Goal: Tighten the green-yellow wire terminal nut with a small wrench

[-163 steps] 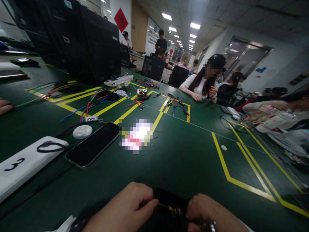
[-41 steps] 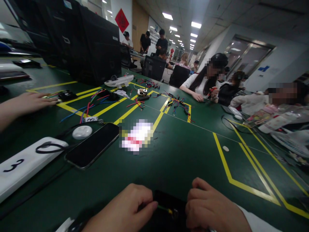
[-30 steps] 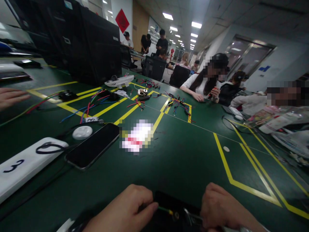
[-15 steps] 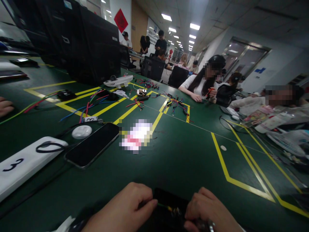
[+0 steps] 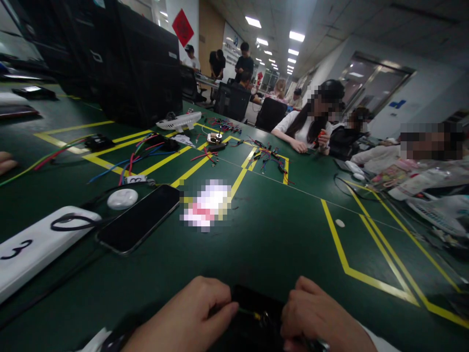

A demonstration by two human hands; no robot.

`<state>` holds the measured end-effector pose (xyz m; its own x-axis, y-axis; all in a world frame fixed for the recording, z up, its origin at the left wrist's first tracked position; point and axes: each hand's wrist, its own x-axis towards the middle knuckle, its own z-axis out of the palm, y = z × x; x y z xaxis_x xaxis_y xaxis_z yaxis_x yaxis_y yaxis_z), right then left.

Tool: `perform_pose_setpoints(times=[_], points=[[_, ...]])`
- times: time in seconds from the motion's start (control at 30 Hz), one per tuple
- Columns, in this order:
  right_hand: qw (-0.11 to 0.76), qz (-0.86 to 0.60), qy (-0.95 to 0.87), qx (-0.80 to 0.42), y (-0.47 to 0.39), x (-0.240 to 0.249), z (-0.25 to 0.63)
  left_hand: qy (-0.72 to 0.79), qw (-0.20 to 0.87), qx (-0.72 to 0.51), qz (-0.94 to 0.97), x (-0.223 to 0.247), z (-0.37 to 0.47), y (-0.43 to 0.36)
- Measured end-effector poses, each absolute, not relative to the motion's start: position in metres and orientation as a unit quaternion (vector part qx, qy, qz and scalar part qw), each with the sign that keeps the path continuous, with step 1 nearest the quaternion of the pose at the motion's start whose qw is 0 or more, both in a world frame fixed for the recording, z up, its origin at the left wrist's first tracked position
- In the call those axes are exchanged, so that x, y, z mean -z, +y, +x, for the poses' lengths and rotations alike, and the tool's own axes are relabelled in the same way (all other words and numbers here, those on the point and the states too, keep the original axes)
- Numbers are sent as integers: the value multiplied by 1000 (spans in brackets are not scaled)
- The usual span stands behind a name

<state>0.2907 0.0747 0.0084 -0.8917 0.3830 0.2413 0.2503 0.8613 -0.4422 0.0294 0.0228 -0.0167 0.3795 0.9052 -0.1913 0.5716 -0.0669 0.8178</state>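
At the near edge of the table, my left hand is closed, thumb against fingers, on a thin green wire. The wire runs right to a small yellow and metallic end. Below and between my hands lies a black object, too dark to identify. My right hand is curled shut on the other side of that wire end. Something shiny and metallic shows under its fingers, mostly hidden, so I cannot tell what it is.
A black phone, a white round case and a white power strip lie to the left. Bundles of coloured wires and a small motor are farther back. A person sits across the green table.
My right hand has shifted slightly, and the metallic thing under it shows less. My left hand keeps its pinch on the wire. The view has moved a little.
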Motion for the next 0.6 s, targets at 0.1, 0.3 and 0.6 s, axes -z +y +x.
perform_pose_setpoints(times=[0.1,0.3,0.6], points=[[165,-160,-943,-241,76,-21,289,529,436,-188,703,15,29,23],[111,-189,-938,-268,80,-41,279,527,437,-182,706,17,28,23],[139,-234,-914,-300,78,-53,286,528,434,-176,709,13,27,23]])
